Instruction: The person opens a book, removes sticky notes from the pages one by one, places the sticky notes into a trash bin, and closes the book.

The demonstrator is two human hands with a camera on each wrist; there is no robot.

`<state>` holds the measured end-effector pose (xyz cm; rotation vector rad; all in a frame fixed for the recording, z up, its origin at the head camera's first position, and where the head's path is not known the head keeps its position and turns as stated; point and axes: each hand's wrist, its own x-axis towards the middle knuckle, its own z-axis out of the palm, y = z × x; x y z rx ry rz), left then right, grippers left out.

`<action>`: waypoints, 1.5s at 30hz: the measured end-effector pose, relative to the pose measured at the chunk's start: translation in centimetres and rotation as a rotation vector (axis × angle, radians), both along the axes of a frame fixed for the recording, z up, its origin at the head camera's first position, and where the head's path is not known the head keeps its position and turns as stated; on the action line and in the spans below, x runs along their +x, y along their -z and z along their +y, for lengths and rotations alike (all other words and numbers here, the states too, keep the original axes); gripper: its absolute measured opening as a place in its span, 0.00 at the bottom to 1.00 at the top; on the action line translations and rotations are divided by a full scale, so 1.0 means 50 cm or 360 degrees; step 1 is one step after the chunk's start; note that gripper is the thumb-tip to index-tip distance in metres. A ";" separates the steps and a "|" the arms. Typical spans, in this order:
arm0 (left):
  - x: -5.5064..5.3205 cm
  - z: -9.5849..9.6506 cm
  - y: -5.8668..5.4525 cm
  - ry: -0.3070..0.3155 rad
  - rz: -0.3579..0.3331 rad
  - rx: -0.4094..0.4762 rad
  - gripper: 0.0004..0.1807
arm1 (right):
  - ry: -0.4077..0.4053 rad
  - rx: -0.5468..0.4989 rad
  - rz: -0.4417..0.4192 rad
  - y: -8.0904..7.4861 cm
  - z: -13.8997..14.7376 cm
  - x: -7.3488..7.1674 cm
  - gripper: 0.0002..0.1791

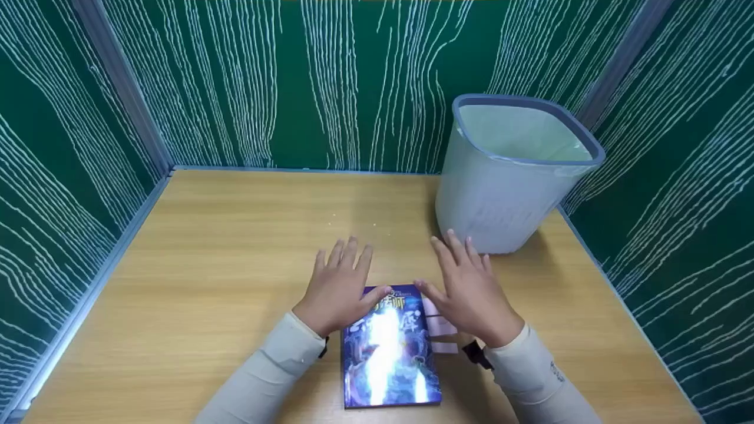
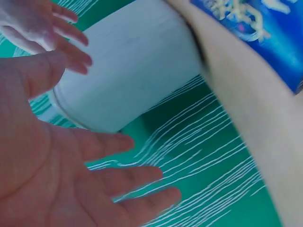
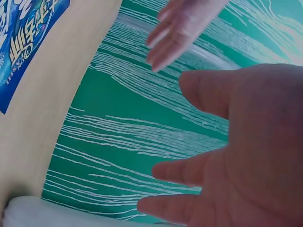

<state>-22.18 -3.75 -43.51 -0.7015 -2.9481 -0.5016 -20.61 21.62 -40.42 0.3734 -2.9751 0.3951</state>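
Note:
A glossy blue and purple book with yellow lettering lies flat on the wooden table, bright glare across its cover. My left hand is over its upper left corner with the fingers spread and straight; nothing is held. On the other side, my right hand spreads its fingers likewise, above and right of the book. Pale pink and white strips show at the book's right edge, partly hidden by that hand. In the left wrist view the book sits top right, past the left hand. The right wrist view shows the right hand empty.
A pale waste bin with a grey rim and a liner inside stands at the back right, just beyond the right fingertips. Green walls with white wavy lines enclose the table on three sides. Tiny white specks dot the tabletop.

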 end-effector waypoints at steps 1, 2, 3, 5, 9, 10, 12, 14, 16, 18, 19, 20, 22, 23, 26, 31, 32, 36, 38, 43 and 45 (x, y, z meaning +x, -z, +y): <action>-0.004 0.000 0.006 0.0026 -0.0016 0.0018 0.45 | 0.0003 -0.0033 -0.0015 0.003 0.002 -0.002 0.47; -0.008 0.001 0.012 0.0046 -0.0026 0.0028 0.45 | 0.0000 -0.0064 -0.0022 0.006 0.005 -0.004 0.47; -0.012 0.002 0.018 0.0060 -0.0030 0.0033 0.44 | -0.0004 -0.0099 -0.0030 0.010 0.008 -0.006 0.46; -0.028 0.006 0.038 0.0121 -0.0062 0.0071 0.40 | -0.0011 -0.0239 -0.0072 0.021 0.019 -0.016 0.44; -0.058 0.021 0.074 0.0129 -0.0071 0.0057 0.34 | -0.0013 -0.0520 -0.0147 0.053 0.046 -0.041 0.36; -0.064 0.024 0.081 0.0122 -0.0083 0.0056 0.34 | 0.0004 -0.0585 -0.0167 0.062 0.053 -0.046 0.34; -0.074 0.032 0.092 0.0112 -0.0112 0.0052 0.33 | 0.0048 -0.0697 -0.0189 0.081 0.067 -0.055 0.29; -0.080 0.038 0.100 0.0108 -0.0156 0.0060 0.33 | 0.0102 -0.0795 -0.0200 0.100 0.080 -0.063 0.25; -0.084 0.044 0.106 0.0121 -0.0188 0.0061 0.34 | 0.0152 -0.0881 -0.0208 0.118 0.089 -0.067 0.21; -0.086 0.049 0.111 0.0142 -0.0214 0.0066 0.34 | 0.0196 -0.0947 -0.0210 0.135 0.095 -0.070 0.18; -0.086 0.051 0.113 0.0152 -0.0224 0.0065 0.34 | 0.0212 -0.0979 -0.0213 0.143 0.097 -0.071 0.16; -0.086 0.052 0.116 0.0159 -0.0233 0.0060 0.34 | 0.0225 -0.1021 -0.0220 0.150 0.100 -0.071 0.15; -0.085 0.053 0.121 0.0169 -0.0246 0.0061 0.34 | 0.0253 -0.1127 -0.0243 0.165 0.106 -0.072 0.14; -0.085 0.052 0.123 0.0171 -0.0253 0.0062 0.34 | 0.0267 -0.1199 -0.0268 0.172 0.109 -0.073 0.13; -0.085 0.048 0.130 0.0178 -0.0272 0.0071 0.34 | 0.0340 -0.1461 -0.0387 0.194 0.120 -0.075 0.13; -0.087 0.040 0.139 0.0185 -0.0341 0.0130 0.32 | 0.0478 -0.1767 -0.0500 0.227 0.134 -0.082 0.13; -0.087 0.039 0.141 0.0182 -0.0354 0.0139 0.31 | 0.0480 -0.1794 -0.0501 0.232 0.135 -0.083 0.14; -0.088 0.034 0.148 0.0165 -0.0388 0.0162 0.29 | 0.0469 -0.1811 -0.0500 0.246 0.134 -0.085 0.12; -0.088 0.033 0.150 0.0163 -0.0401 0.0166 0.28 | 0.0460 -0.1794 -0.0522 0.248 0.133 -0.086 0.12; -0.089 0.031 0.148 0.0158 -0.0368 0.0179 0.28 | 0.0462 -0.1753 -0.0520 0.250 0.132 -0.090 0.11; -0.089 0.031 0.149 0.0156 -0.0345 0.0177 0.27 | 0.0456 -0.1749 -0.0515 0.251 0.132 -0.092 0.12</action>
